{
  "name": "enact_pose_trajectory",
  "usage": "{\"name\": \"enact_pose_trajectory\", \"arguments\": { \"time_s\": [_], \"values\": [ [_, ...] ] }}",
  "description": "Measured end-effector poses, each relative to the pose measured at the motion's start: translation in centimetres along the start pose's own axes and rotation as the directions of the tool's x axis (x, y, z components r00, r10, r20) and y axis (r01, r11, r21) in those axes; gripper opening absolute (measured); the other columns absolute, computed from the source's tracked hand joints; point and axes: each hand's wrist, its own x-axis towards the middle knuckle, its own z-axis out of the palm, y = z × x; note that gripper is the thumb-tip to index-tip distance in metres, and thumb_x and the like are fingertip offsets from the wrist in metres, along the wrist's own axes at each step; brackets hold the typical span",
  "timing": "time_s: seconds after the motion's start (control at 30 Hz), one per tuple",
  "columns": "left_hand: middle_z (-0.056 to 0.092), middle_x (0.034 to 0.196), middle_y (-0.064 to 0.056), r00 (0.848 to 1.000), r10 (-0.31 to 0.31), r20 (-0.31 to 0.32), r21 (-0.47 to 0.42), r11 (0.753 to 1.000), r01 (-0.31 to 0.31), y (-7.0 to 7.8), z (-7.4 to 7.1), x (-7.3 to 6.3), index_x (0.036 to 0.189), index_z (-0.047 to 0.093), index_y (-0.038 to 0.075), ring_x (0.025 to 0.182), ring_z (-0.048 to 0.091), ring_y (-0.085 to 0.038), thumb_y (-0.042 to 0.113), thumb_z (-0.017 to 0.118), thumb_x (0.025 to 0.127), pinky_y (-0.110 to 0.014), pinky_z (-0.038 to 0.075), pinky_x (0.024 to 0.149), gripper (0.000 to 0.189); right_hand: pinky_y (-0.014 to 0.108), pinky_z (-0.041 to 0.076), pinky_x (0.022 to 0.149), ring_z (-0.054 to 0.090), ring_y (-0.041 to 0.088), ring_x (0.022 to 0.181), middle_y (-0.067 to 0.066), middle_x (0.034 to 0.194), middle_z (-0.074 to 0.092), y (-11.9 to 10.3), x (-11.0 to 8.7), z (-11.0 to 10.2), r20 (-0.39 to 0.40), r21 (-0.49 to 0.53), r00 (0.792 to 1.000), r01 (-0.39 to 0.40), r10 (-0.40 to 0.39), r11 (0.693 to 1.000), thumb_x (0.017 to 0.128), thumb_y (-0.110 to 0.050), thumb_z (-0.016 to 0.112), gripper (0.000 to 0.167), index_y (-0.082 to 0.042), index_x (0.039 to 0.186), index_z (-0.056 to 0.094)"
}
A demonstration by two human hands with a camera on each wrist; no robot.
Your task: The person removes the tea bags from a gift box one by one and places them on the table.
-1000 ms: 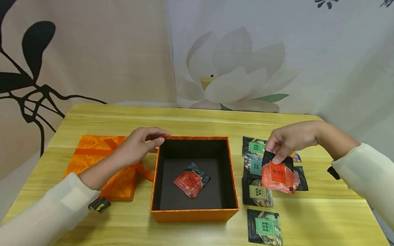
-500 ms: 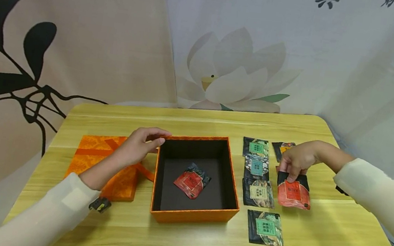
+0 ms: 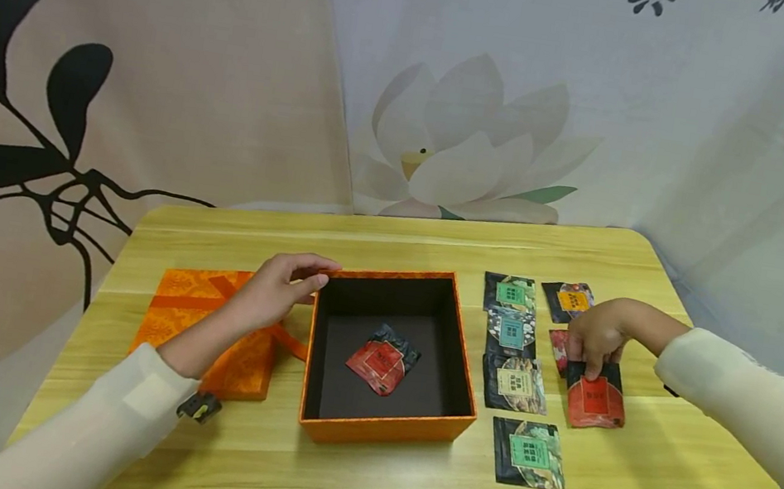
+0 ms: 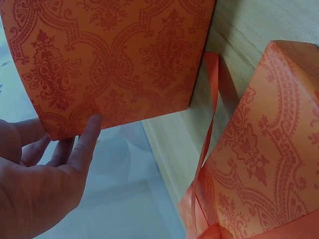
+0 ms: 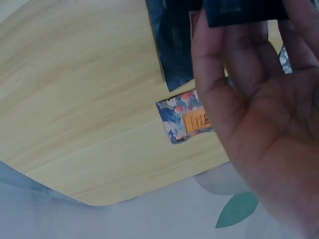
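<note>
My left hand (image 3: pixel 278 289) holds the back-left corner of an open orange box (image 3: pixel 385 422) with a black interior. In the left wrist view, one finger lies on the patterned box wall (image 4: pixel 114 59) and the others go round the corner. Inside the box lies a red-and-black packet (image 3: pixel 383 360). To the right, my right hand (image 3: pixel 599 332) pinches the dark top edge of another red-and-black packet (image 3: pixel 595 403), low at the tabletop. A pinkish packet (image 3: pixel 558 350) is partly covered behind it. The right wrist view shows the fingers around a dark packet edge (image 5: pixel 244 11).
Left of the box lies an orange lid (image 3: pixel 189 295) with a ribbon. A column of dark packets with green, blue and cream labels, including a green-labelled packet (image 3: pixel 528 454), runs right of the box. An orange-labelled packet (image 3: pixel 568 301) lies behind my right hand.
My right hand has lowered the red-and-black packet rightward and toward the near side, down to the tabletop, uncovering the packets beneath its earlier position. The left hand and box stay put.
</note>
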Motion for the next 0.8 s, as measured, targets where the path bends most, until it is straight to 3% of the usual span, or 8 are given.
{"name": "enact_pose_trajectory", "arguments": {
  "time_s": [0.1,0.17,0.27,0.33,0.57,0.7,0.8],
  "values": [
    [0.062,0.138,-0.018,1.000,-0.003,0.000,-0.002,1.000,0.003,0.0,0.0,0.0,0.139,0.063,0.005,0.122,0.061,-0.040,0.011,0.056,0.107,-0.050,0.059,0.094,0.033,0.030,0.057,0.067,0.060,0.011,0.073,-0.005,0.084,0.069,-0.1,0.4,0.3,-0.034,-0.047,0.999,-0.030,0.029,0.998,0.094,-0.008,0.076,0.014,-0.014,0.082,0.070],
    [0.062,0.138,-0.018,1.000,-0.005,0.001,-0.004,1.000,0.005,-0.1,0.0,0.0,0.139,0.063,0.005,0.123,0.061,-0.040,0.011,0.056,0.107,-0.050,0.059,0.094,0.033,0.035,0.061,0.073,0.066,0.015,0.081,-0.002,0.094,0.071,-0.1,0.6,0.4,-0.063,-0.064,0.997,-0.052,0.048,0.997,0.092,-0.009,0.078,0.005,-0.010,0.093,0.074],
    [0.062,0.138,-0.018,1.000,-0.006,0.001,-0.002,1.000,0.006,-0.1,0.0,0.0,0.139,0.063,0.005,0.123,0.061,-0.040,0.011,0.056,0.107,-0.049,0.059,0.094,0.033,0.040,0.062,0.080,0.069,0.021,0.092,0.003,0.110,0.069,0.0,0.6,0.5,-0.093,-0.046,0.992,-0.085,0.081,0.995,0.090,-0.010,0.081,0.024,-0.006,0.113,0.073],
    [0.062,0.138,-0.018,1.000,-0.002,0.000,-0.002,1.000,0.002,-0.1,0.1,-0.1,0.139,0.063,0.005,0.123,0.061,-0.040,0.011,0.056,0.107,-0.049,0.059,0.094,0.033,0.042,0.062,0.082,0.068,0.023,0.095,0.006,0.114,0.067,-0.1,0.3,0.5,-0.102,-0.018,0.990,-0.099,0.097,0.995,0.090,-0.011,0.081,0.031,-0.006,0.118,0.070],
    [0.062,0.138,-0.018,1.000,0.004,0.000,0.000,1.000,-0.004,-0.1,0.0,-0.1,0.139,0.063,0.004,0.122,0.061,-0.041,0.012,0.056,0.107,-0.048,0.059,0.093,0.034,0.050,0.062,0.082,0.065,0.025,0.097,0.008,0.115,0.064,-0.8,-0.4,0.4,-0.132,-0.005,0.984,-0.121,0.120,0.993,0.089,-0.017,0.083,0.036,-0.008,0.120,0.067],
    [0.062,0.138,-0.018,1.000,-0.002,0.002,-0.009,1.000,0.002,-0.1,0.0,-0.1,0.140,0.063,0.005,0.123,0.061,-0.041,0.012,0.056,0.107,-0.047,0.059,0.093,0.034,0.052,0.061,0.076,0.064,0.024,0.095,0.006,0.115,0.065,-2.0,-1.1,0.2,-0.182,-0.075,0.977,-0.128,0.113,0.989,0.088,-0.022,0.085,0.036,-0.010,0.118,0.069],
    [0.062,0.138,-0.018,1.000,-0.006,0.003,-0.019,1.000,0.006,-0.2,0.0,0.0,0.140,0.063,0.005,0.123,0.060,-0.042,0.013,0.056,0.108,-0.048,0.059,0.094,0.034,0.045,0.060,0.068,0.062,0.019,0.084,0.004,0.103,0.066,-3.9,-2.1,-0.3,-0.246,-0.163,0.967,-0.104,0.062,0.981,0.090,-0.022,0.082,0.021,-0.012,0.105,0.072]
  ]
}}
